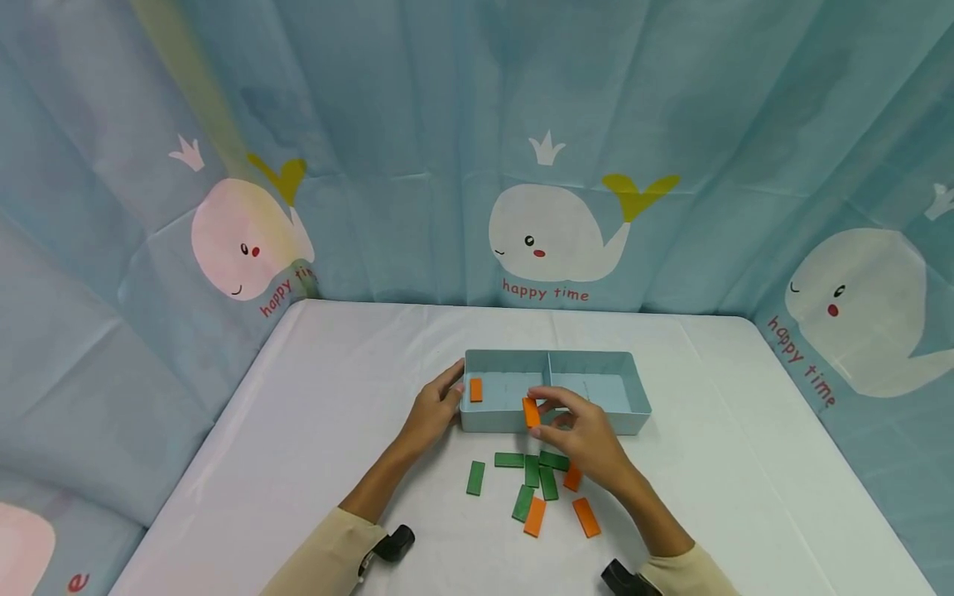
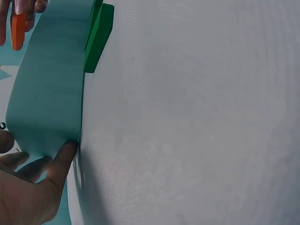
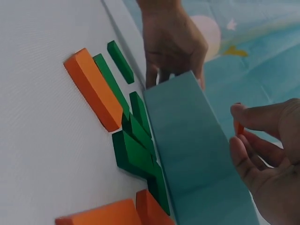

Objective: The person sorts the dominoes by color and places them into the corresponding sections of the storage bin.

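An orange block (image 1: 531, 413) is pinched between the thumb and fingers of the right hand (image 1: 585, 429) at the near rim of the blue box (image 1: 626, 424), where a gap from the rim is shown by the right wrist view. The box's nine-o'clock end is touched by the spread fingers of the left hand (image 1: 432, 410), a contact seen closely in the left wrist view. Only from the head is a second orange block (image 1: 476, 390) revealed inside, towards nine o'clock, while green blocks (image 1: 509, 459) and loose orange blocks (image 1: 586, 517) are seen at six o'clock.

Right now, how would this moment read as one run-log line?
left hand: touches box | right hand: pinches orange block | left compartment: another orange block
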Demonstrator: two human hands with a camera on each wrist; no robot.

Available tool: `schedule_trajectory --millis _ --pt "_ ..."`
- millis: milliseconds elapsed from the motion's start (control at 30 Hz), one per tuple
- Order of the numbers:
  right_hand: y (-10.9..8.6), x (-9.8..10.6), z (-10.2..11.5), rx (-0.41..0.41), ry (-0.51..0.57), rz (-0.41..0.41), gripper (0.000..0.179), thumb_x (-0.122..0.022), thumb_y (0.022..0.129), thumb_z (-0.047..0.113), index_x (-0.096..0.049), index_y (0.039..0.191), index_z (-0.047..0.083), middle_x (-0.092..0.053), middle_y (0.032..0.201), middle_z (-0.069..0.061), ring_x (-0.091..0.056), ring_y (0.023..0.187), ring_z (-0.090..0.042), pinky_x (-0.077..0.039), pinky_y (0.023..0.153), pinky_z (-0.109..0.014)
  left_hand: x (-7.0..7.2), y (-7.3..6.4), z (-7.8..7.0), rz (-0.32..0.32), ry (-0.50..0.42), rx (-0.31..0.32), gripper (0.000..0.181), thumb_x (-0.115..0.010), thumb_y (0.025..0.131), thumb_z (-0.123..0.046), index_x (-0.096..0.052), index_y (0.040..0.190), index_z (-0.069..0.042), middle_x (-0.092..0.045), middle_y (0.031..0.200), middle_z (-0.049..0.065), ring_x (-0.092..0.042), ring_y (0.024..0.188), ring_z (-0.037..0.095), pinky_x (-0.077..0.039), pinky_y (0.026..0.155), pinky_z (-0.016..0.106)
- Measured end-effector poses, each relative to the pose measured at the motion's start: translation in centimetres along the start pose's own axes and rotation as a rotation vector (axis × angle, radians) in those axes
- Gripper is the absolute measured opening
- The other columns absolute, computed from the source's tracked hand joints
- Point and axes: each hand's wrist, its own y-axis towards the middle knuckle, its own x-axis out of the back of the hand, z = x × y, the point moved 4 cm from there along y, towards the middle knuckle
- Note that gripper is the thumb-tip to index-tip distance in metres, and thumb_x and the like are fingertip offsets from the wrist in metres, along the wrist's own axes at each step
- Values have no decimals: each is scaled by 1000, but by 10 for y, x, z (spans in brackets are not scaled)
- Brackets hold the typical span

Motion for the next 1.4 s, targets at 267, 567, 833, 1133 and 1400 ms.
schedule_trajectory --millis 267,567,833,1133,1400 --pt "7 -6 1 -18 -8 -16 50 -84 92 9 -68 139 15 -71 133 0 -66 114 -20 -62 92 -31 0 -1 -3 -8 27 2 54 -46 115 -19 -33 168 -14 -32 173 5 -24 162 30 -37 124 57" --pt "19 -8 6 -14 -36 -30 48 -83 93 7 -69 138 14 -72 131 1 -66 112 -21 -61 91 -27 2 1 -2 -9 18 -1 54 -46 115 -18 -34 167 -14 -33 173 6 -24 162 31 -36 124 58" --pt "30 -14 10 -14 -46 -19 49 -84 92 7 -69 138 15 -72 132 -1 -68 112 -25 -62 89 -29 1 0 -3 -13 18 -1 55 -47 115 -18 -33 168 -13 -32 173 6 -25 161 31 -40 122 58" --pt "39 -20 8 -46 -44 -10 50 -83 92 4 -69 139 14 -71 134 -4 -68 110 -30 -62 87 -30 1 -1 -2 -19 29 -13 54 -46 115 -16 -34 167 -12 -34 173 7 -24 162 31 -28 128 57" --pt "47 -24 7 -76 -35 4 49 -83 92 5 -69 138 15 -72 133 -3 -70 106 -26 -62 87 -30 1 -1 -2 -13 17 -7 54 -46 115 -17 -34 167 -12 -34 173 6 -23 162 31 -30 128 57"
